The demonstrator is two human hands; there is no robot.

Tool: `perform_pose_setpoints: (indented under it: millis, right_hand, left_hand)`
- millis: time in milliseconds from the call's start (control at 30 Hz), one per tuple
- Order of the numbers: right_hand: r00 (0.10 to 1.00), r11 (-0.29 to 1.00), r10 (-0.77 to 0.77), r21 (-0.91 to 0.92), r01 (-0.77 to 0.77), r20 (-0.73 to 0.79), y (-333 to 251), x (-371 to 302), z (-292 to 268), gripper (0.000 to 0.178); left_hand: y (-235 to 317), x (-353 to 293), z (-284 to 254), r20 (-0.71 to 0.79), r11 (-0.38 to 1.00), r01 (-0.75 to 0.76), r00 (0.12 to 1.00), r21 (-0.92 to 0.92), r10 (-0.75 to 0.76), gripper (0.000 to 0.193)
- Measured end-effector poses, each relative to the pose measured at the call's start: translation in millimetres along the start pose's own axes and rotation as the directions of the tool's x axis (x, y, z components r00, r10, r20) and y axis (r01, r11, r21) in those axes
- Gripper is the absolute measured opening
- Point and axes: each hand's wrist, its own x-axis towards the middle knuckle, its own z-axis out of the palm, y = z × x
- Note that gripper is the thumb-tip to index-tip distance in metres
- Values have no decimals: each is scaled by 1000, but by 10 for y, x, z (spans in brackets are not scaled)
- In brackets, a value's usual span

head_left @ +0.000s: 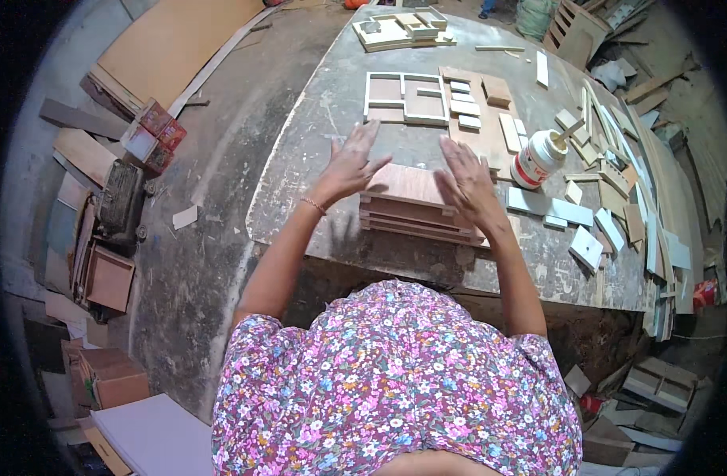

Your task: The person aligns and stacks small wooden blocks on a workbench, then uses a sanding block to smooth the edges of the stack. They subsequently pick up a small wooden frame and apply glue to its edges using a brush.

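A low stack of wooden panels with strips between the layers stands near the table's front edge. My left hand, a band on its wrist, is at the stack's left side with the fingers spread. On the other side my right hand is stretched out over the stack's right end, hiding part of it. Whether either hand touches the wood I cannot tell. Beyond the hands lies a divided wooden frame with light edges. Right of it, a brown board bears several small pale blocks.
A white glue jar with a stick in it stands right of my right hand. Wood offcuts crowd the worn table's right side. More frames lie at its far end. Boards and a dark case stand at the left.
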Motion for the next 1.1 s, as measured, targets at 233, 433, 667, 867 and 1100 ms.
perform_pose_setpoints:
  millis: [233,433,667,867,1100]
  right_hand:
    - [986,970,132,-220,-107,105,-183,206,234,57]
    - [964,970,208,-162,-181,166,-148,198,313,58]
    - [968,960,200,-228,-162,153,-114,201,355,60]
    - [973,963,193,-214,-163,129,-242,204,296,60]
    - [960,940,257,-257,-223,108,-271,206,374,58]
  left_hand:
    - [225,108,301,-153,908,95,988,407,-35,55]
    - [164,57,454,-140,926,108,988,363,-60,53]
    - [181,67,435,-167,918,72,986,390,-6,52]
    - [268,65,500,-180,916,64,984,396,9,52]
    - [271,55,542,-165,923,54,986,381,10,51]
